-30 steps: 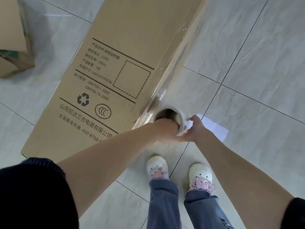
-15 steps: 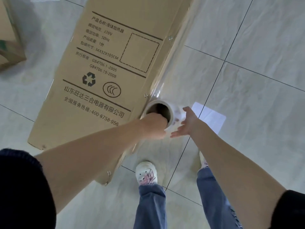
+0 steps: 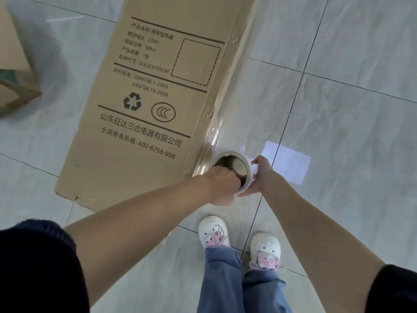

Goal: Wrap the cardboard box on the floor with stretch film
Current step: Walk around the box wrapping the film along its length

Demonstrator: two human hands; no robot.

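Observation:
A long brown cardboard box (image 3: pixel 144 123) with black printing lies on the tiled floor, running from the top middle down to the left. A roll of clear stretch film (image 3: pixel 244 163) hangs upright at the box's near right corner. My left hand (image 3: pixel 222 185) grips the roll's top rim, fingers inside the brown core. My right hand (image 3: pixel 261 175) presses on the roll's outer side. A sheet of film (image 3: pixel 216 132) stretches from the roll along the box's right side wall.
A second cardboard box (image 3: pixel 15 86) sits at the far left. A white sheet of paper (image 3: pixel 286 162) lies on the floor right of the roll. My two white shoes (image 3: pixel 213 231) stand just below the roll.
The roll and both hands have shifted along the box's right side towards its near corner. My feet have stepped and now stand side by side. My right hand closed in on the roll's side.

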